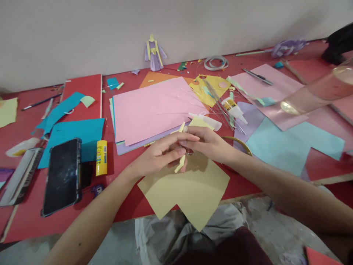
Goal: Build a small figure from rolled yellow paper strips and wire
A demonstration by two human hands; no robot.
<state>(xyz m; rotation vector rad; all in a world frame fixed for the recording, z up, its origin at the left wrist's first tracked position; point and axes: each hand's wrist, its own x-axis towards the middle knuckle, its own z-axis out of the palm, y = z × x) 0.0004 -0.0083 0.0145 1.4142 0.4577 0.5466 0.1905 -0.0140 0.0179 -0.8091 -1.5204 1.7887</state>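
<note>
My left hand [160, 154] and my right hand [206, 141] meet over a yellow paper sheet [190, 191] at the table's front edge. Both pinch a small rolled strip of pale yellow paper [180, 163], which pokes out above and below the fingers. The fingers of both hands are closed round it. A stack of pink and lilac sheets [151, 110] lies just behind the hands.
A phone [62, 175] and a yellow glue stick [101, 157] lie left on blue paper [79, 134]. A glue bottle [234, 109] and thin wires [217, 99] sit behind right. A paper doll [154, 53] leans on the wall. Light blue [289, 147] and pink sheets [273, 88] cover the right.
</note>
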